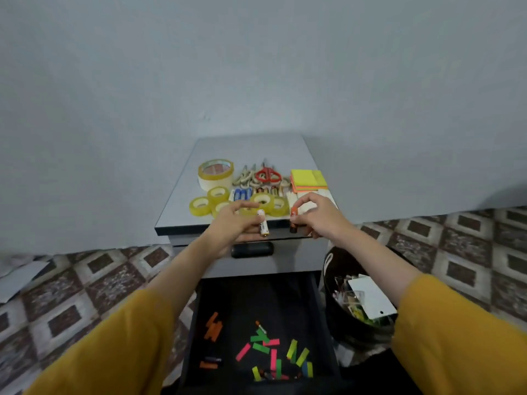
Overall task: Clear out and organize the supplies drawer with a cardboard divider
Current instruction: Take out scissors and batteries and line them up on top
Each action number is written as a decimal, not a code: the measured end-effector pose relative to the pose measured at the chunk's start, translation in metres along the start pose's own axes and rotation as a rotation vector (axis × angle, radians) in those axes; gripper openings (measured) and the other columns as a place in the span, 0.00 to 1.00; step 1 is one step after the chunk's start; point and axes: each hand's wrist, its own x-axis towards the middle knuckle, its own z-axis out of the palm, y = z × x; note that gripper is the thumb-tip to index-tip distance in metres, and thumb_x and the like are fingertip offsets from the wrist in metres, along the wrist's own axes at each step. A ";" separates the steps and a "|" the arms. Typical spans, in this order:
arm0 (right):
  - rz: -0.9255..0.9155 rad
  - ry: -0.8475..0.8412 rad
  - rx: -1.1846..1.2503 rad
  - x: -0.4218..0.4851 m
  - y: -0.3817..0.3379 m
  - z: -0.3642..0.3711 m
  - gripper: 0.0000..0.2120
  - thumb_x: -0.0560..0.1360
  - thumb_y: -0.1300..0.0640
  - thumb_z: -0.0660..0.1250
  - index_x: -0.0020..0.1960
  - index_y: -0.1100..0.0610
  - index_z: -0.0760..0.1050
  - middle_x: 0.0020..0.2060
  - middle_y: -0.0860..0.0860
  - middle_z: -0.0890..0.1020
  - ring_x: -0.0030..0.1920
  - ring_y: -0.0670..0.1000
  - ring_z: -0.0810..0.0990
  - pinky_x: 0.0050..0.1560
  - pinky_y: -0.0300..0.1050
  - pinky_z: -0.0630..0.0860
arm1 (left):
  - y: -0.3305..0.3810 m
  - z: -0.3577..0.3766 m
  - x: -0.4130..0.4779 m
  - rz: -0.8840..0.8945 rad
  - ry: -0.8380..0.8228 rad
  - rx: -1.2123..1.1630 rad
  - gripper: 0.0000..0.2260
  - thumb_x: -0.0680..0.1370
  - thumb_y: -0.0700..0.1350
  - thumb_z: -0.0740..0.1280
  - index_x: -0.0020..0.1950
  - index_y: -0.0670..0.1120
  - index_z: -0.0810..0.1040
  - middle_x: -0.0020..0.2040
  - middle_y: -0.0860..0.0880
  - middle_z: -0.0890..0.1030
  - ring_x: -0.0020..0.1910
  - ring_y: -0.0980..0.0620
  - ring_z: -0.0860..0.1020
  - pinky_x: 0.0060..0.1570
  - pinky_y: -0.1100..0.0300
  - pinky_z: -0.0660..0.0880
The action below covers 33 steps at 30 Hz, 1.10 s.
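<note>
My left hand (pixel 232 223) holds a white and yellow battery (pixel 263 223) upright, just in front of the cabinet top's front edge. My right hand (pixel 316 216) pinches an orange and black battery (pixel 293 220) beside it. Both hover above the open dark drawer (pixel 256 297), whose floor holds scattered coloured sticky tabs (pixel 273 352) and a few loose batteries (pixel 212 360). On the grey cabinet top (pixel 251 146) lie tape rolls (pixel 216 173), scissors (pixel 266 173), a row of batteries (pixel 242 193) and sticky note pads (pixel 308 181).
A black bin (pixel 336 326) with paper scraps and a white card stands right of the drawer. A closed upper drawer with a black handle (pixel 252 249) sits below the top. Patterned tiles cover the floor; grey sheets (pixel 20 277) lie at the left.
</note>
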 end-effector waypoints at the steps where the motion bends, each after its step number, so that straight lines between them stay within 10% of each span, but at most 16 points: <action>1: -0.022 0.031 -0.012 0.005 -0.004 -0.004 0.10 0.70 0.66 0.71 0.44 0.56 0.71 0.34 0.51 0.77 0.17 0.42 0.70 0.18 0.32 0.62 | 0.008 -0.001 0.006 0.021 0.021 0.019 0.09 0.75 0.34 0.68 0.53 0.43 0.76 0.35 0.47 0.79 0.29 0.56 0.79 0.34 0.61 0.81; 33: -0.049 0.083 -0.754 0.135 -0.030 0.013 0.10 0.72 0.64 0.65 0.51 0.61 0.80 0.49 0.56 0.81 0.49 0.56 0.79 0.41 0.44 0.74 | 0.039 -0.041 0.103 0.096 0.163 0.301 0.08 0.73 0.35 0.70 0.52 0.40 0.78 0.38 0.45 0.77 0.34 0.51 0.76 0.31 0.63 0.80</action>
